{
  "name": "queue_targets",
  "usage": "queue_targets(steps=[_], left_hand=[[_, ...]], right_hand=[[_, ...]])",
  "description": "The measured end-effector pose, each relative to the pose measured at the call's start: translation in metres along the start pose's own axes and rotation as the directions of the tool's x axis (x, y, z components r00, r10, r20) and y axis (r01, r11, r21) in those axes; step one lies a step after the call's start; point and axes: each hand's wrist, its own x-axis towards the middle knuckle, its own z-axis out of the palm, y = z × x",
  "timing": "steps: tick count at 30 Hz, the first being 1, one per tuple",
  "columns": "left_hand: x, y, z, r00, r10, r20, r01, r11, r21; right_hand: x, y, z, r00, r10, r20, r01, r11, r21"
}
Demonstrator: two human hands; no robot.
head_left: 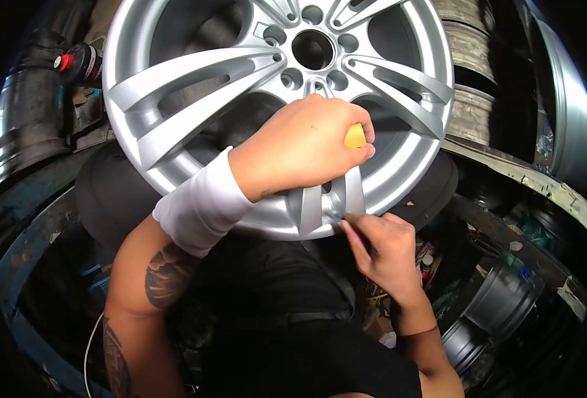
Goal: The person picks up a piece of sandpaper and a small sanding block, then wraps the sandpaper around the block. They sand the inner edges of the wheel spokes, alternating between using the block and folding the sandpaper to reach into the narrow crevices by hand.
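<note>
A silver multi-spoke car wheel rim point(204, 116) lies face up across the lap, its round centre hole near the top of the view. My left hand point(306, 142), with a white band at the wrist, is curled over the lower spokes. A small yellow piece point(355, 136) shows between its thumb and fingers, the rest hidden in the grip. At the near lip of the rim, my right hand point(385, 247) has thumb and forefinger drawn together beside a spoke's end. I cannot tell what those fingertips hold.
A black bottle with a red cap point(81, 63) stands at upper left. More wheel rims point(506, 298) lie at lower right, and another silver rim point(565, 99) stands at the right edge. Stacked metal rims point(469, 106) are behind a worn ledge point(525, 176).
</note>
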Motion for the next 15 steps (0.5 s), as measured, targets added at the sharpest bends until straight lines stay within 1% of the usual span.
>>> queue_targets(steps=[2,4,7,10,11,14,15], left_hand=[[0.001,-0.002,0.0,0.999,0.031,-0.016,-0.031,1.0,0.004],[0.0,-0.002,-0.001,1.0,0.0,0.0,0.0,1.0,-0.004],[0.0,-0.001,-0.001,1.0,-0.008,0.0,0.008,1.0,-0.002],[0.001,-0.002,-0.002,0.999,0.037,-0.013,-0.036,0.999,0.019],[0.0,-0.003,-0.001,0.998,0.053,-0.019,-0.052,0.998,0.025],[0.001,-0.005,0.001,0.997,0.065,-0.041,-0.063,0.997,0.045],[0.002,-0.004,0.001,0.998,0.054,-0.03,-0.053,0.998,0.034]], right_hand=[[-0.002,0.002,0.004,0.999,-0.012,0.033,0.012,1.0,-0.007],[-0.003,0.002,0.006,0.997,-0.013,0.076,0.015,0.999,-0.032],[-0.002,0.005,0.012,0.999,-0.019,0.05,0.018,0.999,0.031],[-0.006,0.014,0.011,0.997,-0.022,0.08,0.018,0.998,0.056],[-0.006,0.013,0.007,0.995,-0.011,0.104,0.008,1.0,0.027],[0.0,0.013,0.011,0.994,-0.063,0.087,0.055,0.995,0.084],[-0.001,0.017,0.01,0.994,-0.058,0.098,0.049,0.995,0.09]])
